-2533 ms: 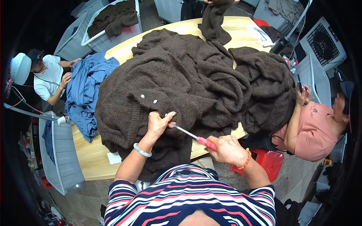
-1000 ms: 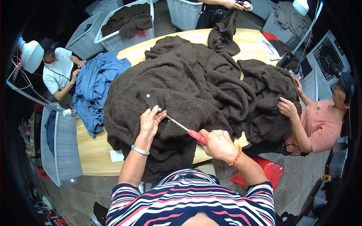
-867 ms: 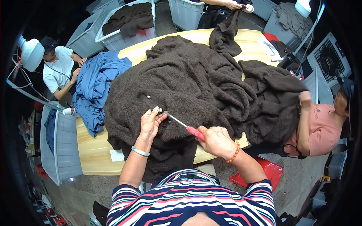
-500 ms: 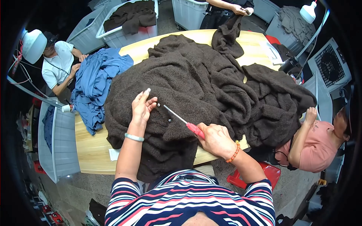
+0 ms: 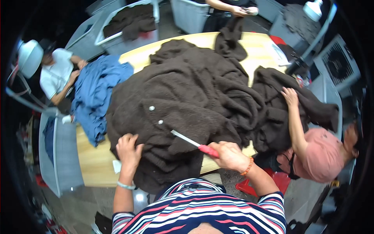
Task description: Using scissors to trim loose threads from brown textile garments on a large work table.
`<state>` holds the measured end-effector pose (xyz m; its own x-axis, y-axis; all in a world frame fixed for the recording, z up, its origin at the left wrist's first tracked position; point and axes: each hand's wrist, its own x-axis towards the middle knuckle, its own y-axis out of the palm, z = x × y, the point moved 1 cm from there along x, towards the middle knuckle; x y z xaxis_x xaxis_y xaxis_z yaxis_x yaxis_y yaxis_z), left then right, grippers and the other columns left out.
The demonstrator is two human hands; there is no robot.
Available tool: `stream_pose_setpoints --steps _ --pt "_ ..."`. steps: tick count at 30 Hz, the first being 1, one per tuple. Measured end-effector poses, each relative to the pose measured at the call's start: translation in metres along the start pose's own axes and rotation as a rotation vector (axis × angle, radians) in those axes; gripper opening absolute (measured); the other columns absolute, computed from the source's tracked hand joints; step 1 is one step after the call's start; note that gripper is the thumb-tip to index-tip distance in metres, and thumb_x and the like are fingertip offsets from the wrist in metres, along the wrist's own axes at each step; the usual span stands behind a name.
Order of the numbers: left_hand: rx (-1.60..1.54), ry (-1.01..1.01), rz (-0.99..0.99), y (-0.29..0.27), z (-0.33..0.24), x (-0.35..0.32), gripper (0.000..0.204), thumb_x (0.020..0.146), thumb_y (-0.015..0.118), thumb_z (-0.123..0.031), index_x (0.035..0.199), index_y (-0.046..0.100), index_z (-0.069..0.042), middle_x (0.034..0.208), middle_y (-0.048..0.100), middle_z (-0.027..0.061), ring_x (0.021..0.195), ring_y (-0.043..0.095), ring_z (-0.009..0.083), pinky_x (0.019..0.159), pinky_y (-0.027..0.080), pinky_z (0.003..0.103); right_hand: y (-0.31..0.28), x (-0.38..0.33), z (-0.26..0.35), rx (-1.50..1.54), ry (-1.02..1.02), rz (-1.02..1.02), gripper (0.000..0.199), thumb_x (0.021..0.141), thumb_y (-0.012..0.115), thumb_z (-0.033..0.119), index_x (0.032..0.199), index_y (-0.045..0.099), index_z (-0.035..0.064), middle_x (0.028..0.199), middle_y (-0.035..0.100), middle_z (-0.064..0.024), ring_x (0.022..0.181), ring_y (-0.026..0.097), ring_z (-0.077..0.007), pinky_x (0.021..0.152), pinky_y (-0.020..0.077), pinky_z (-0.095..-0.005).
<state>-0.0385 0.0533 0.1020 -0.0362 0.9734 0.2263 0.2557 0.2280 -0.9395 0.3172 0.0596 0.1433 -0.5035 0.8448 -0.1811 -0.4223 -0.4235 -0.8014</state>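
A large heap of dark brown knitted cloth point(image 5: 187, 85) covers the middle of the table before me. My right hand point(image 5: 231, 156) is closed round the red handle of a tool point(image 5: 187, 138) with a slim, flat metal shaft. Its shaft points up and left, over the cloth. Two small shiny whitish round pieces point(image 5: 152, 108) lie on the cloth, left of the tool's tip; blur hides their exact kind. At the heap's near left edge is my left hand point(image 5: 128, 152), its thumb and fingers apart, with nothing visible in them.
A blue cloth pile point(image 5: 97, 93) lies at the left, beside a person in white. At the right, a person in pink has a hand on more brown cloth point(image 5: 272, 109). Another person stands across the table point(image 5: 87, 173). Grey bins point(image 5: 62, 156) and lamps surround it.
My left hand has dropped back from the middle of the cloth to its near left edge. The tool has shifted slightly right and down. The person in pink has reached farther across the cloth.
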Motion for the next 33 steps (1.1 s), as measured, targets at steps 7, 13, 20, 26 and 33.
stream_pose_setpoints --steps 7,13,20,26,33 --pt "-0.298 -0.096 0.034 -0.009 0.020 0.015 0.014 0.084 0.065 -0.009 0.093 0.057 -0.001 0.088 0.060 0.0140 0.077 0.058 0.0320 0.070 0.047 0.040 0.031 0.010 0.021 0.033 -0.302 0.033 0.016 0.078 0.062 0.012 0.087 0.057 -0.0002 0.070 0.064 -0.0195 0.075 0.066 -0.0361 0.066 0.0524 -0.0451" --pt "0.076 0.105 0.119 0.007 0.019 0.012 0.036 0.071 0.074 -0.004 0.103 0.057 0.001 0.098 0.059 0.0149 0.087 0.058 0.0315 0.081 0.047 0.038 0.044 0.012 0.015 0.005 -0.347 -0.039 0.014 0.078 0.059 0.010 0.084 0.057 -0.0021 0.066 0.063 -0.0188 0.070 0.067 -0.0354 0.061 0.0526 -0.0438" --pt "-0.813 0.131 -0.356 -0.091 -0.071 0.052 0.009 0.092 0.056 0.002 0.101 0.054 0.002 0.097 0.056 0.0063 0.087 0.052 0.0122 0.077 0.042 0.022 0.027 0.006 0.015 -0.023 -0.292 -0.043 0.017 0.075 0.064 0.013 0.087 0.057 0.0021 0.065 0.061 -0.0161 0.070 0.064 -0.0340 0.063 0.0508 -0.0429" --pt "-0.954 0.805 -0.079 -0.127 -0.185 0.023 0.025 0.078 0.064 0.002 0.100 0.054 -0.003 0.086 0.065 0.0176 0.071 0.062 0.0226 0.063 0.052 0.033 0.008 0.035 0.035 0.148 -0.702 -0.166 0.038 0.084 0.057 0.011 0.121 0.059 0.0030 0.126 0.058 -0.0188 0.117 0.056 -0.0298 0.101 0.0433 -0.0380" --pt "-1.101 0.912 0.135 -0.101 -0.245 0.054 0.046 0.062 0.061 0.013 0.104 0.057 -0.004 0.101 0.061 0.0192 0.085 0.063 0.0285 0.072 0.051 0.033 -0.012 0.007 -0.172 0.009 -0.339 -0.603 0.045 0.092 0.051 0.016 0.135 0.048 0.0056 0.140 0.046 -0.0133 0.131 0.041 -0.0228 0.111 0.0305 -0.0340"
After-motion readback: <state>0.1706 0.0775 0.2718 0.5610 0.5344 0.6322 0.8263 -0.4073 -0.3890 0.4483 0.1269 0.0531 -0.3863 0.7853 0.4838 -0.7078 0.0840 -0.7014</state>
